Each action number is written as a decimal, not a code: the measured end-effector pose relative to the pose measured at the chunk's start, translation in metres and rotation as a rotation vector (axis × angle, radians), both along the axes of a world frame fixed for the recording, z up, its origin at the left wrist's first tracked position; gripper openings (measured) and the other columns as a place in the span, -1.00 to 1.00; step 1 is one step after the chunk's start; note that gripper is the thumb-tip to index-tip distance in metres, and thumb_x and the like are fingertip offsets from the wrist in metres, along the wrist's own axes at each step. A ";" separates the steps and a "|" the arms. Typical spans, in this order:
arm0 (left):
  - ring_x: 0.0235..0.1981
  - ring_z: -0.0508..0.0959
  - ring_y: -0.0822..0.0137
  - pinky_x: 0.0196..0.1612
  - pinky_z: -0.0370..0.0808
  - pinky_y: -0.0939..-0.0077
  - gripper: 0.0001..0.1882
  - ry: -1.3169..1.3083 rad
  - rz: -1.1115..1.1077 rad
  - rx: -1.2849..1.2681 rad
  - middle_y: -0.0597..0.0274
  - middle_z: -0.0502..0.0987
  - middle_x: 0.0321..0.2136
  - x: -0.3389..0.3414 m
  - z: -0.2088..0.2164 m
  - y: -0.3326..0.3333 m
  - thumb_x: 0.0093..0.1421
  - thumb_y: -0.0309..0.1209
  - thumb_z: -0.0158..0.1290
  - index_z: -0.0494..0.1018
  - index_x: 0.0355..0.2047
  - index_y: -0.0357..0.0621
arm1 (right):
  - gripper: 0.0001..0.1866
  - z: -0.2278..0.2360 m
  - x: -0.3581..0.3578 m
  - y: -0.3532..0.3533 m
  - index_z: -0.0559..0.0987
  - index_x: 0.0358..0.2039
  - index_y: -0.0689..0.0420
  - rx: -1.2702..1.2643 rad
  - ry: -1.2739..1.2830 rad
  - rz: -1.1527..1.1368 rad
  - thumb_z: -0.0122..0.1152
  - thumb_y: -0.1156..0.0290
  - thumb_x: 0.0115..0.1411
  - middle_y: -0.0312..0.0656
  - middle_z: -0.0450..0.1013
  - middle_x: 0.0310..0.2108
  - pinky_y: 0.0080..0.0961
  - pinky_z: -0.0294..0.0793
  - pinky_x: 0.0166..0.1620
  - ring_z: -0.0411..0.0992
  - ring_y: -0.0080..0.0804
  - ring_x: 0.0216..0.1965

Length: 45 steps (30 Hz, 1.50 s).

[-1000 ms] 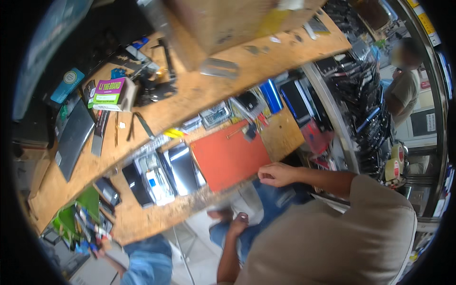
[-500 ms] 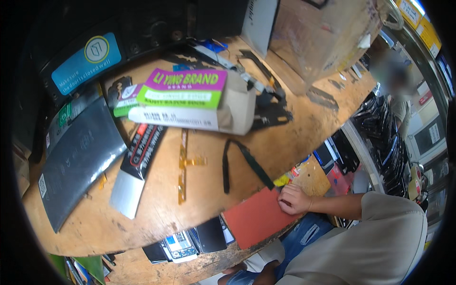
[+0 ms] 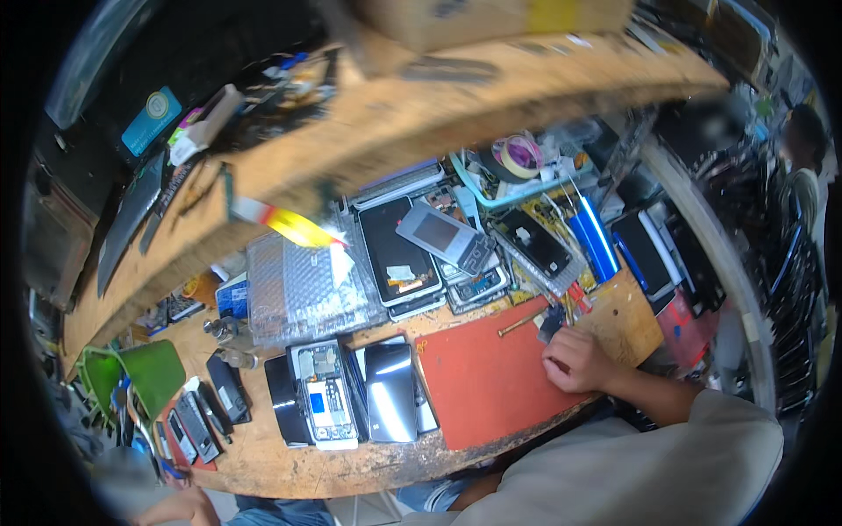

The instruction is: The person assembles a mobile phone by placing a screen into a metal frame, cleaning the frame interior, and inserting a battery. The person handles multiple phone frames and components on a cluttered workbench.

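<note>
My right hand [image 3: 574,359] rests as a loose fist on the right side of a red-brown mat [image 3: 491,377], with nothing showing between its curled fingers. Just beyond the knuckles lies a small dark object [image 3: 551,323]. A thin brass-coloured rod-like tool [image 3: 521,324] lies along the mat's far edge. Left of the mat stand an opened phone [image 3: 324,394] with its inner parts bare and a glossy dark phone panel [image 3: 391,393]. My left hand does not show; low in the picture, dark skin by the jeans may be part of my left arm.
A raised wooden shelf [image 3: 395,114] overhangs the bench, holding a cardboard box [image 3: 491,22] and small boxes. Beneath lie bubble wrap [image 3: 307,289], tablets, phones and a light-blue tray [image 3: 517,195]. A bright yellow strip [image 3: 303,228] hangs at its edge. A co-worker's hand [image 3: 184,504] shows lower left.
The view has swung lower and wider, so the shelf sits higher and more of the bench shows. My right hand stays curled by the mat's right side.
</note>
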<state>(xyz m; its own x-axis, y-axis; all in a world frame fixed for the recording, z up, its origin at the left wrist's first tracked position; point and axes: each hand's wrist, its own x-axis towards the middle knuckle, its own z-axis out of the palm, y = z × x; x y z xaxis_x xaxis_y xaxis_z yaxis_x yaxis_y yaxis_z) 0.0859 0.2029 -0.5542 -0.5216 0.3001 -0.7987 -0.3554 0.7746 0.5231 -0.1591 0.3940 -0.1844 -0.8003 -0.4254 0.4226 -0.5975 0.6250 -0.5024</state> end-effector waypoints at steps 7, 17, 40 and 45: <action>0.32 0.44 -0.08 0.35 0.34 0.04 -0.34 0.329 -0.024 -0.158 -0.01 0.52 0.26 -0.053 0.027 0.000 0.36 0.14 -0.12 0.51 0.23 -0.04 | -0.88 -0.008 0.000 0.005 0.54 -0.44 0.09 -0.030 0.111 0.041 0.34 0.52 0.04 -0.17 0.41 -0.45 -0.24 0.48 -0.32 0.47 -0.14 -0.40; -0.03 0.67 0.09 0.09 0.53 0.24 -0.68 0.295 0.956 0.055 -0.03 0.71 -0.12 -0.072 0.036 -0.007 0.26 -0.34 0.14 0.65 -0.04 -0.22 | -0.79 -0.017 0.014 -0.004 0.46 -0.39 0.05 0.144 0.228 0.014 0.35 0.35 0.05 -0.20 0.39 -0.37 -0.26 0.38 -0.15 0.44 -0.24 -0.26; 0.35 0.37 0.01 0.43 0.23 0.17 -0.37 0.537 0.952 0.897 -0.12 0.33 0.37 -0.130 0.153 0.093 0.50 -0.01 -0.15 0.35 0.29 -0.33 | -0.70 0.033 0.000 0.008 0.67 -0.15 0.24 0.274 -0.115 0.232 0.40 0.33 0.17 -0.05 0.63 -0.40 -0.27 0.59 -0.29 0.63 -0.16 -0.41; 0.25 0.44 0.10 0.37 0.30 0.19 -0.49 0.507 0.767 0.903 -0.01 0.47 0.22 -0.075 0.248 0.004 0.45 -0.12 0.04 0.46 0.18 -0.29 | -0.66 0.057 -0.038 0.013 0.67 -0.09 0.26 0.232 -0.386 0.395 0.41 0.31 0.19 -0.08 0.65 -0.42 -0.39 0.62 -0.28 0.65 -0.32 -0.43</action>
